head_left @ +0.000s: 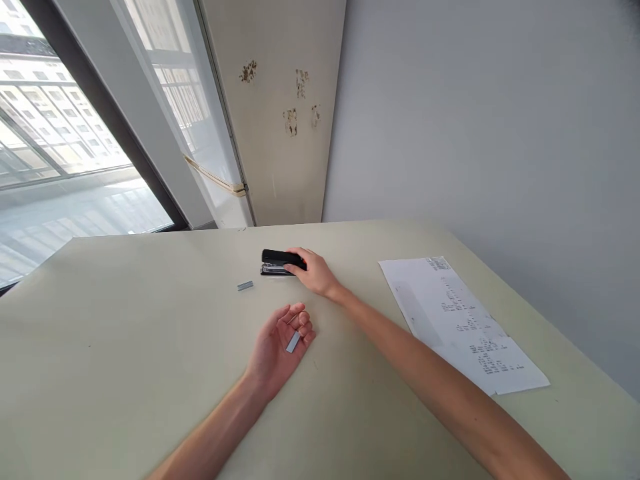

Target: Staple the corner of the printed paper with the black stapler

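Pale greenish-cream tabletop (150, 347) fills the lower half of the frame, its far edge running across just above the stapler. Plain grey wall (480, 113) takes up the upper right; bright glass (65, 133) with railings beyond it occupies the upper left, and between them, at upper centre, stands a beige panel (275, 160) with four brown, flaky patches. Right of centre lies a white paper sheet (430, 313), printed with small dark text, slanting toward the lower right. Two bare forearms reach up from the bottom edge. Near the centre, the right hand (317, 272) is closed around the right end of a black stapler (276, 256), thumb at the near side; the other end points left, with a gap between its top arm and base. Below it, the left hand (280, 343) rests palm up, fingers loosely curled, with a small grey staple strip (293, 343) lying across the palm near the fingers. Another strip (245, 286) lies on the tabletop, just left of and below the stapler, apart from it.
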Motion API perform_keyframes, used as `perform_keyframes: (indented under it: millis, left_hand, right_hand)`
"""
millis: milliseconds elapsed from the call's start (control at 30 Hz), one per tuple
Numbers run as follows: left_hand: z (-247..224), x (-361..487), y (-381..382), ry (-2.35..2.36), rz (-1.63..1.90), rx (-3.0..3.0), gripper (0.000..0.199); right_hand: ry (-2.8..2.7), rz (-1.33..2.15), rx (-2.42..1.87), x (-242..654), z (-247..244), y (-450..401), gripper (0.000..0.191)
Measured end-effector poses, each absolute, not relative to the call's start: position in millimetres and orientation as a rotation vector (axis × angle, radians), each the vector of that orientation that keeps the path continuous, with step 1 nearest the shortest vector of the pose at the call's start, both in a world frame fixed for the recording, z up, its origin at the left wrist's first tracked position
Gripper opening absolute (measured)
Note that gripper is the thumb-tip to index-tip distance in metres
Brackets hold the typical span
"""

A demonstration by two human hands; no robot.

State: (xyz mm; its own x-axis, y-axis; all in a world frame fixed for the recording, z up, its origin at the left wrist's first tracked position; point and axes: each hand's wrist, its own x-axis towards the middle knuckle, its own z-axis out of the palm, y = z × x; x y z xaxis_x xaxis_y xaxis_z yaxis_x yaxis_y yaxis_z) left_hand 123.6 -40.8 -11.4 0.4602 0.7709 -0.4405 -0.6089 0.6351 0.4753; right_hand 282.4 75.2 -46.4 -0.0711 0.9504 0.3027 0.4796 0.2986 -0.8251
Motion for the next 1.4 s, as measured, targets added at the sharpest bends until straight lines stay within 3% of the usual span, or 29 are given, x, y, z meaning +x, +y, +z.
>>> perform_keyframes:
  millis: [233, 400, 667, 800, 1067, 1233, 1400]
  left_hand:
    - [-21, 124, -39, 0.628, 0.847, 0.239, 0.018]
    - [-21, 125, -37, 0.648, 0.880, 0.163, 0.028]
    - [-24, 125, -34, 0.581, 0.874, 0.158, 0.042]
    - [-27, 122, -36, 0.541, 0.795, 0.235, 0.044]
    - [-20, 126, -41, 0.552, 0.677, 0.264, 0.050]
    - [-20, 131, -40, 0.534, 0.714, 0.260, 0.050]
    - [-17, 131, -39, 0.533, 0.721, 0.273, 0.047]
  right_hand:
    - [-1.831, 0.766, -1.189, 226, -43, 118, 0.033]
    - [-1.799, 0.735, -1.162, 226, -24, 100, 0.046]
    - [-1.976, 0.466, -0.980, 295, 11, -17, 0.013]
    - [-2.296, 0.395, -0.910, 310, 3, -54, 0.021]
    - [-2.353, 0.253, -0.953, 312, -16, -72, 0.014]
    - [-2.048, 0.228, -1.258, 370, -13, -88, 0.015]
    - [-1.602, -0.076, -1.844, 458, -37, -105, 0.022]
